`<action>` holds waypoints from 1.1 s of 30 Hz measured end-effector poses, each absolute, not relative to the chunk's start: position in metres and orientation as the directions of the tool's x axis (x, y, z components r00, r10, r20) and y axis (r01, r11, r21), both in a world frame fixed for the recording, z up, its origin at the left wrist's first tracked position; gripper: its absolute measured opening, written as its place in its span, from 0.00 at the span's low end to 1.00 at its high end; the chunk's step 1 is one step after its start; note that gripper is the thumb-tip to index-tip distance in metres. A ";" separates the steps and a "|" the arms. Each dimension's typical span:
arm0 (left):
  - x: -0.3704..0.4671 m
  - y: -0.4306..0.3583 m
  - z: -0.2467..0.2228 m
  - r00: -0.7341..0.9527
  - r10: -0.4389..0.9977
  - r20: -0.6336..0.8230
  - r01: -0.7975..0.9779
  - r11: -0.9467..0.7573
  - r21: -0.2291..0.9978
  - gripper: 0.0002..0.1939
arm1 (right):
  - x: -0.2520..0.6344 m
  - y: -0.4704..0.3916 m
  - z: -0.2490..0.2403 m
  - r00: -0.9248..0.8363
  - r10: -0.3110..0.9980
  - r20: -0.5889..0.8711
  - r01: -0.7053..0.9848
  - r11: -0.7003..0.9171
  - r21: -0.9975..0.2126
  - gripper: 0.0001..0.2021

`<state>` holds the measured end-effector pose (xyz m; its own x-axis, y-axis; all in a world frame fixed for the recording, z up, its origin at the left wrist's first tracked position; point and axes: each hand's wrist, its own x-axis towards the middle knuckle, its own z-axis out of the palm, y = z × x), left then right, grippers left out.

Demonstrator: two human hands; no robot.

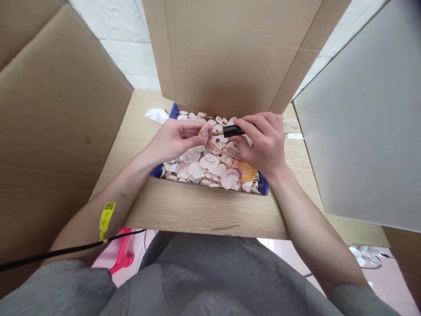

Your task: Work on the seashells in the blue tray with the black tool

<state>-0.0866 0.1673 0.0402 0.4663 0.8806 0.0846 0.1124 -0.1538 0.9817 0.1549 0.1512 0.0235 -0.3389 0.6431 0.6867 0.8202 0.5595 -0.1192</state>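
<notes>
Between the thumb and fingers of my left hand (pixel 179 138) is a pinkish ribbed seashell (pixel 204 131). My right hand (pixel 263 138) is closed round a small black hand drill (pixel 233 130) with a brass-coloured chuck, which points left at the shell. The tip of the drill is close to the shell; whether it touches, I cannot tell. Both hands are over a shallow blue tray (pixel 265 184) filled with seashells. Among these are an orange scallop shell (pixel 246 171) and a white-and-purple one (pixel 230 178) near the front right.
The tray lies on a pale wooden table (pixel 204 208). Cardboard panels stand at the left (pixel 66 109) and back (pixel 226 48), with a grey board (pixel 365 114) at the right. A crumpled white wrapper (pixel 157 115) is behind my left hand. A black cable (pixel 66 250) crosses my left forearm.
</notes>
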 end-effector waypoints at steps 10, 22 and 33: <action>-0.087 0.169 0.039 0.378 0.912 0.159 0.098 -0.210 0.973 0.18 | 0.155 0.154 0.022 -0.344 0.726 0.595 0.824 0.537 -0.179 0.16; -0.084 0.166 0.038 0.375 0.903 0.210 0.192 -0.297 0.935 0.14 | 0.154 0.150 0.023 -0.372 0.673 0.640 0.814 0.568 -0.124 0.14; -0.083 0.167 0.039 0.374 0.910 0.181 0.187 -0.265 0.946 0.12 | 0.154 0.150 0.025 -0.335 0.644 0.688 0.834 0.542 -0.102 0.12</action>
<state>-0.0831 0.1668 0.0390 0.3736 0.9098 0.1809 0.1875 -0.2650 0.9458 0.1541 0.1496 0.0246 -0.3350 0.6440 0.6878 0.8340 0.5423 -0.1016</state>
